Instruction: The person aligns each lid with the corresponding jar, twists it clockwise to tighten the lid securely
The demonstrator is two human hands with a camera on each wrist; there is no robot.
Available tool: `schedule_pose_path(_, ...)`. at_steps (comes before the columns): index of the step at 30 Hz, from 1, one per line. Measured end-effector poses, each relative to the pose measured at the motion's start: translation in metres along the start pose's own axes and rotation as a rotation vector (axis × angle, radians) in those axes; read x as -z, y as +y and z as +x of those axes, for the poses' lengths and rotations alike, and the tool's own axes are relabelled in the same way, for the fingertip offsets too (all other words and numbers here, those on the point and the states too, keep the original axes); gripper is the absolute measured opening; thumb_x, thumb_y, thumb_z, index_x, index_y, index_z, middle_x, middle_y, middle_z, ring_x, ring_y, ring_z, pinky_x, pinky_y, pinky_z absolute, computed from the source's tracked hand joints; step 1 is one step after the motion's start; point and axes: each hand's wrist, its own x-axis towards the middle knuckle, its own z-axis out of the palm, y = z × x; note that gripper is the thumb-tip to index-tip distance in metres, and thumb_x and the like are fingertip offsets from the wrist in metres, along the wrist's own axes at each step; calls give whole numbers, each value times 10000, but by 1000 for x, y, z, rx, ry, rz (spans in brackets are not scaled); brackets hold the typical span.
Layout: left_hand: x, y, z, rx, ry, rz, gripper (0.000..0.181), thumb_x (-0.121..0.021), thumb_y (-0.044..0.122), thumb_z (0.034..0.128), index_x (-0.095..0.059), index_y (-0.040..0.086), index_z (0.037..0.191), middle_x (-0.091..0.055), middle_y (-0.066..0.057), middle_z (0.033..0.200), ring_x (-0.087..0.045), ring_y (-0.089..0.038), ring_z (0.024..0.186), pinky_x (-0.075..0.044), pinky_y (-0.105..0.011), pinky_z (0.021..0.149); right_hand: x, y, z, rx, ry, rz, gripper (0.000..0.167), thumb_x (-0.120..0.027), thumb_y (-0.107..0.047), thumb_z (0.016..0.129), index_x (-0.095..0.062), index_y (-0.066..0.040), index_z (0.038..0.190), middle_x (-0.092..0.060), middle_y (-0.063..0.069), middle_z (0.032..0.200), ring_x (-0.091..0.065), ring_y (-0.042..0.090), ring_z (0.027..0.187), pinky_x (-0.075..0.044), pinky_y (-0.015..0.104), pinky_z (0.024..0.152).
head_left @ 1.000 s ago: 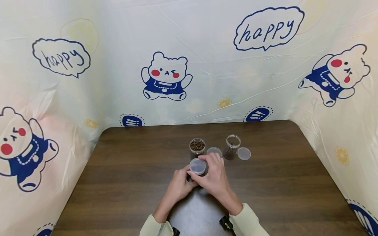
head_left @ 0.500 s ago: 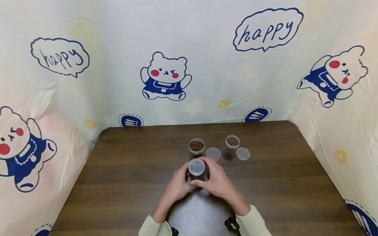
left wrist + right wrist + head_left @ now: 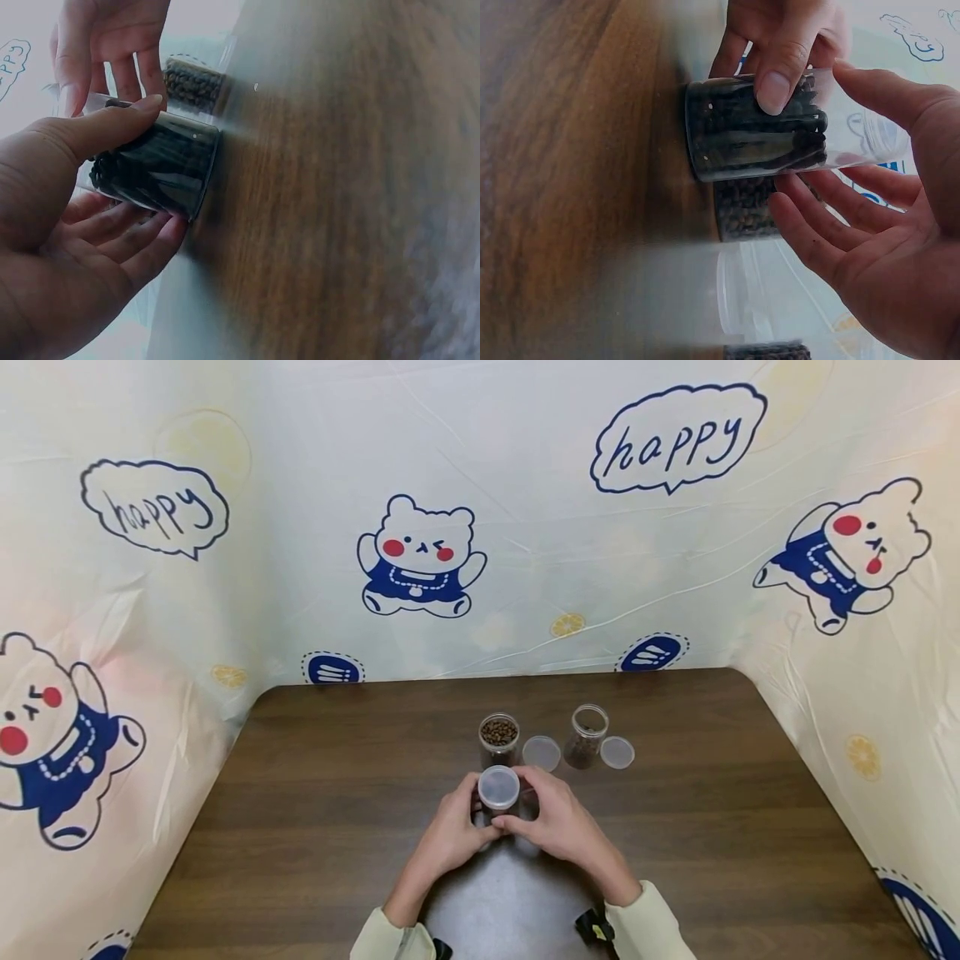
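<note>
Both hands are around a clear jar with dark contents [image 3: 150, 169] and a translucent lid [image 3: 498, 787]. It stands upright on the table in front of a bean-filled jar. My left hand [image 3: 453, 829] grips its lower part, thumb on the near side and fingers behind. The right hand [image 3: 561, 820] holds it from the other side; in the right wrist view its thumb and fingertips [image 3: 786, 206] touch the jar [image 3: 757, 127].
Behind stands an open jar of brown beans [image 3: 499, 732]. To its right are a loose lid [image 3: 542, 753], another open jar with dark contents [image 3: 585, 743] and a second loose lid [image 3: 618, 752]. A patterned cloth [image 3: 525, 568] hangs behind the wooden table [image 3: 315, 793].
The right hand has moved from the lid's edge down to the side of the jar. The left hand has stayed around the jar, with little movement.
</note>
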Motion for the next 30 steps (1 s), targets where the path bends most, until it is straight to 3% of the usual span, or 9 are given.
schedule_pose_path(10,12,6,-3,-4,56,-13,584,-943,99,763,-631,106,1256,-749,-56,1153,-708,-196,1065,-608,-406,927,-2,-6,7,39,15,9,572,-900,-300,851,-640,-182,1346,-713,-25,1225,-687,152,1100,-612,451,944)
schedule_pose_path(14,17,8,-3,12,78,4,581,-940,101,769,-636,112,1264,-703,-36,1178,-692,-180,1089,-605,-383,943,-3,-9,12,52,12,19,580,-898,-294,854,-634,-167,1355,-710,-5,1250,-686,166,1116,-612,461,946)
schedule_pose_path(20,21,6,-2,2,142,39,581,-945,92,749,-656,105,1253,-657,-48,1157,-675,-205,1096,-596,-438,967,-5,-13,20,80,27,-3,572,-903,-292,847,-643,-155,1338,-707,7,1247,-682,163,1103,-602,469,948)
schedule_pose_path(26,30,-1,-3,2,196,-8,608,-929,14,744,-648,73,1280,-677,-100,1206,-683,-270,1167,-588,-467,1022,-14,-20,31,76,14,12,557,-889,-286,865,-639,-167,1349,-689,6,1277,-661,163,1160,-578,470,997)
schedule_pose_path(30,41,-5,-3,33,216,-58,624,-898,-31,763,-590,34,1302,-673,-163,1279,-690,-327,1215,-580,-477,1041,-25,-26,41,87,29,30,560,-886,-270,868,-639,-158,1359,-688,17,1252,-655,177,1141,-563,469,994)
